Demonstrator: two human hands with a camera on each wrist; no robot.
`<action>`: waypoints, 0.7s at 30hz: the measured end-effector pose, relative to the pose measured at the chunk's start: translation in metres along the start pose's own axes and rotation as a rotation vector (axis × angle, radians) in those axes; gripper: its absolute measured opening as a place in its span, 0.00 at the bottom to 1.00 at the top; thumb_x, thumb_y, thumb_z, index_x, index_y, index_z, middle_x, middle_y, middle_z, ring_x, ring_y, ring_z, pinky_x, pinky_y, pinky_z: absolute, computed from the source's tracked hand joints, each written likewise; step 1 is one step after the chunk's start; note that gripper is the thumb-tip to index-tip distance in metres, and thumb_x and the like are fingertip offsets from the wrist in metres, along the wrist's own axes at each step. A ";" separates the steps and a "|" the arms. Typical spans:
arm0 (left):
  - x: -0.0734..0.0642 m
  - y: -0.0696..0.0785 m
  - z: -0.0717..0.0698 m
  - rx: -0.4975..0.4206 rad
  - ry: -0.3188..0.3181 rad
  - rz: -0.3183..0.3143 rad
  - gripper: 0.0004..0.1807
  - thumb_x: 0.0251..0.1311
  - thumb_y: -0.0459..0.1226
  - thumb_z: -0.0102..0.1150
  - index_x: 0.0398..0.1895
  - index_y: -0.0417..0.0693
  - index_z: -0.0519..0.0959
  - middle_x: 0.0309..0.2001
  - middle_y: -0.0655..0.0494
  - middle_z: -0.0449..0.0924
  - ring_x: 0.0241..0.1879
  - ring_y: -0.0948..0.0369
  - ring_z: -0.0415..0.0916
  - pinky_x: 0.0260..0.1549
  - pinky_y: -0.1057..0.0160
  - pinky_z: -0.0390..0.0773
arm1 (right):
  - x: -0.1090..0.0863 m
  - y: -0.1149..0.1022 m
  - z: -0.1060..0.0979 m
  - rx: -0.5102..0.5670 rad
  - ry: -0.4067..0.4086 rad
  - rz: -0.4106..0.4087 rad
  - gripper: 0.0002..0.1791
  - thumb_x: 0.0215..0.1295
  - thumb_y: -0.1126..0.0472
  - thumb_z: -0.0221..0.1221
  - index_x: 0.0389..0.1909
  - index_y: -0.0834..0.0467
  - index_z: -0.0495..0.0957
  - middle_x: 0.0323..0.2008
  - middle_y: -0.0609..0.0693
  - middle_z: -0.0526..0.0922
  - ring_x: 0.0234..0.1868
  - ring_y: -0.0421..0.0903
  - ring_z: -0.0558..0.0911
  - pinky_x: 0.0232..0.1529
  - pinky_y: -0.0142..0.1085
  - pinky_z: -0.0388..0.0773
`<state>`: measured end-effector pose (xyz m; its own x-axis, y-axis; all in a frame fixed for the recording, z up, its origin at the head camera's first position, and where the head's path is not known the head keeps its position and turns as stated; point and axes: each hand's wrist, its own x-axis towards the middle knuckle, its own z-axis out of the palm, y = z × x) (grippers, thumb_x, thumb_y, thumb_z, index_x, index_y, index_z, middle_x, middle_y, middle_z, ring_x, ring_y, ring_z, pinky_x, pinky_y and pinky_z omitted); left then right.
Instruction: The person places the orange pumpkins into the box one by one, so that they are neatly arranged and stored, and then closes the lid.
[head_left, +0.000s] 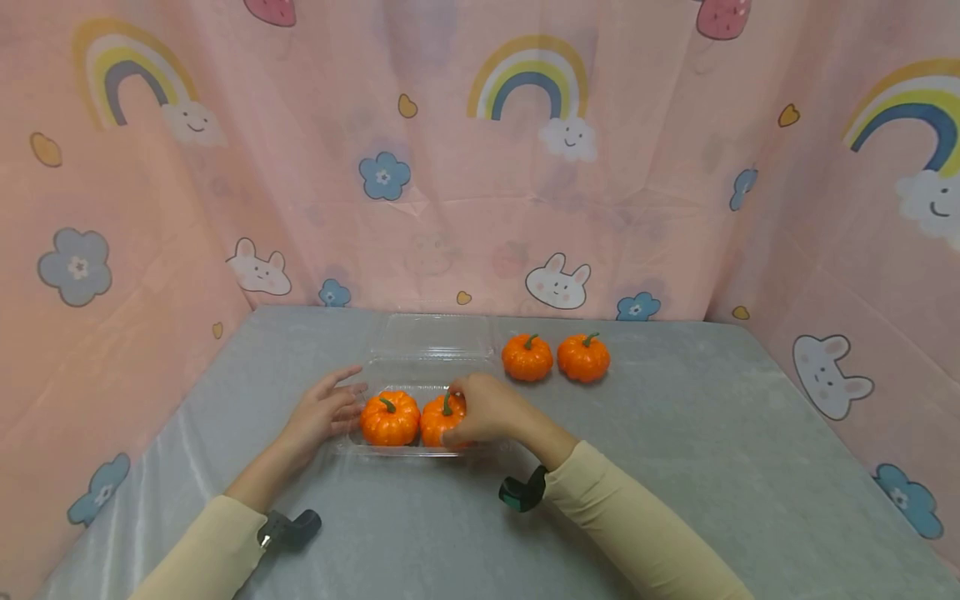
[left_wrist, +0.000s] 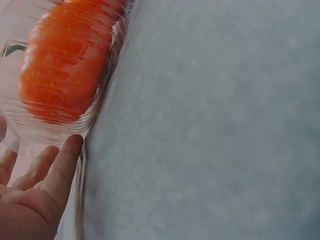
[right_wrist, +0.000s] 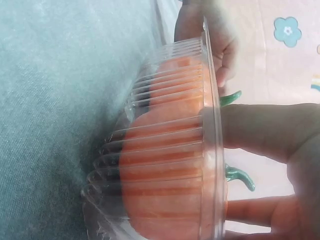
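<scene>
A clear plastic clamshell box (head_left: 375,451) lies on the table with its lid (head_left: 438,335) folded back. Two small orange pumpkins with green stems sit side by side in its base. Around the right-hand pumpkin (head_left: 433,425), my right hand (head_left: 491,408) grips with thumb and fingers reaching over the rim (right_wrist: 218,150). The left-hand pumpkin (head_left: 390,419) stands close beside it. My left hand (head_left: 321,415) has its fingers extended at the box's left end. In the left wrist view, its fingertips are right at the ribbed wall (left_wrist: 55,127).
Two more orange pumpkins, one (head_left: 527,358) nearer the box and one (head_left: 583,358) further right, stand behind my right hand. Grey cloth covers the table (head_left: 712,442). A pink patterned curtain (head_left: 450,217) closes off the back and sides.
</scene>
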<state>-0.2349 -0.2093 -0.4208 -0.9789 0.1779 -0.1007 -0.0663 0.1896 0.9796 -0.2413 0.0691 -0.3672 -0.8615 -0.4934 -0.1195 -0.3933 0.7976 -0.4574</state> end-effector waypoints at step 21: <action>-0.002 0.003 0.002 0.017 0.001 -0.005 0.28 0.73 0.38 0.40 0.74 0.46 0.54 0.69 0.36 0.62 0.44 0.64 0.78 0.45 0.66 0.82 | 0.000 -0.001 -0.003 0.013 -0.037 -0.024 0.36 0.46 0.50 0.70 0.58 0.59 0.75 0.47 0.52 0.82 0.47 0.48 0.78 0.52 0.43 0.78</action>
<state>-0.2331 -0.2073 -0.4184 -0.9788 0.1756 -0.1058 -0.0685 0.2066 0.9760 -0.2421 0.0691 -0.3636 -0.8394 -0.5249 -0.1408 -0.4092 0.7810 -0.4719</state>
